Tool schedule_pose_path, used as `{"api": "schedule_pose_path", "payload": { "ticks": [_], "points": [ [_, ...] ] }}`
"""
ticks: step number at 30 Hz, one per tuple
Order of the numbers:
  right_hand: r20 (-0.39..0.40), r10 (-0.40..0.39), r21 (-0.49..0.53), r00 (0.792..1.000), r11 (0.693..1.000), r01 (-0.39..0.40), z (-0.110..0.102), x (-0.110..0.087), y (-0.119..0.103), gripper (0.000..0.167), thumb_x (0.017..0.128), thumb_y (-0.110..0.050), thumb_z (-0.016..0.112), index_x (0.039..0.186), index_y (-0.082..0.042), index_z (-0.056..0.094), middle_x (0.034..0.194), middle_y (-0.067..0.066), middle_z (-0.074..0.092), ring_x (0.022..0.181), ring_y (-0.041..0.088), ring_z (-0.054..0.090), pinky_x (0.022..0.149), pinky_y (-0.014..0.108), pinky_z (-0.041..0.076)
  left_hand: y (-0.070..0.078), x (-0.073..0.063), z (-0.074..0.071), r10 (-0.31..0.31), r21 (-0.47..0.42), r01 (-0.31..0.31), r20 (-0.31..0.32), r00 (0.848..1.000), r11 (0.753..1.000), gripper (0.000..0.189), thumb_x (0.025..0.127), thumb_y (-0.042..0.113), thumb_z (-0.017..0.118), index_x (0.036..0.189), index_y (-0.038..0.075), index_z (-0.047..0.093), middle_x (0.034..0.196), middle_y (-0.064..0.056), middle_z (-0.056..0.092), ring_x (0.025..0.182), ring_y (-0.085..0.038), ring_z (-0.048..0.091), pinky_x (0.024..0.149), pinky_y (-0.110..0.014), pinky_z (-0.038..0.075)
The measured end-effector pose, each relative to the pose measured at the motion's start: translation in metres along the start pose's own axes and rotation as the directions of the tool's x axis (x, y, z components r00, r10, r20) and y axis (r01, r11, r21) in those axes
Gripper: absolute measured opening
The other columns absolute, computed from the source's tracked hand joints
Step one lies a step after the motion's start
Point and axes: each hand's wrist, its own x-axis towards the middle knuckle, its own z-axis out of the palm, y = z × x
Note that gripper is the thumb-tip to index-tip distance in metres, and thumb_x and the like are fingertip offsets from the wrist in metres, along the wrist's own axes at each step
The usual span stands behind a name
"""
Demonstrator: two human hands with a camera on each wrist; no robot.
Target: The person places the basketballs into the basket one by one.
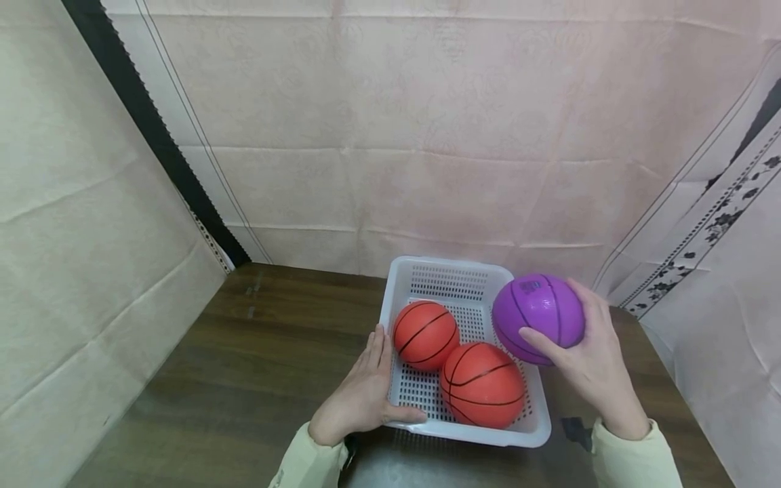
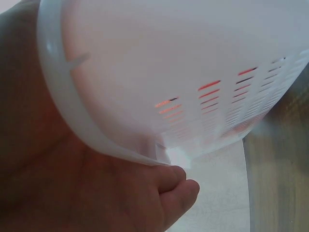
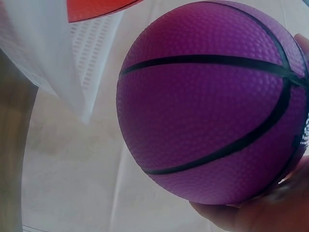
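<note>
A purple toy basketball (image 1: 537,315) with dark seams is gripped by my right hand (image 1: 588,352), thumb in front and fingers behind. It overlaps the right rim of the white plastic basket (image 1: 470,431) in the head view; the right wrist view shows the ball (image 3: 207,106) beside the basket's wall. Inside the basket lie two orange-red toy basketballs, a smaller one (image 1: 426,335) at the left and a larger one (image 1: 482,385) at the front. My left hand (image 1: 363,393) rests along the basket's left side, its fingers straight against the wall and its thumb over the front left corner.
The basket stands on a dark wooden table (image 1: 244,379). Pale cloth (image 1: 427,135) hangs behind the table, and more cloth covers the left and right sides. A dark patch (image 1: 576,432) lies on the table near the right sleeve.
</note>
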Motion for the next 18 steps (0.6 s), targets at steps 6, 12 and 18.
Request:
{"api": "schedule_pose_path", "payload": {
  "ticks": [6,12,18],
  "points": [
    [0.017,-0.001,0.008,1.000,1.000,0.001,0.004,0.005,-0.003,0.097,0.073,-0.038,0.086,0.152,-0.032,0.029,0.145,0.014,0.035,0.114,0.041,0.048,0.080,0.068,0.046,-0.001,0.000,0.001,-0.001,-0.002,0.001,-0.003,1.000,1.000,0.137,0.066,0.071,0.074,0.153,-0.003,0.000,0.161,-0.019,-0.006,0.147,-0.036,0.000,0.112,-0.055,0.021],
    [0.023,-0.009,-0.010,1.000,1.000,0.010,0.006,0.009,-0.004,0.099,0.073,-0.039,0.086,0.152,-0.031,0.028,0.146,0.014,0.034,0.114,0.041,0.048,0.080,0.068,0.046,-0.001,0.000,0.001,0.006,-0.004,-0.006,-0.005,1.000,1.000,0.136,0.066,0.069,0.075,0.154,-0.002,-0.001,0.161,-0.019,-0.006,0.147,-0.036,-0.001,0.112,-0.056,0.021],
    [0.039,-0.011,-0.015,0.999,1.000,0.012,0.008,0.011,-0.004,0.099,0.073,-0.041,0.085,0.152,-0.032,0.027,0.147,0.013,0.033,0.114,0.042,0.047,0.079,0.068,0.047,-0.001,-0.001,0.001,0.005,-0.001,-0.005,-0.008,1.000,1.000,0.136,0.066,0.069,0.075,0.153,-0.004,0.000,0.161,-0.020,-0.005,0.147,-0.036,0.000,0.112,-0.056,0.022]
  ]
}}
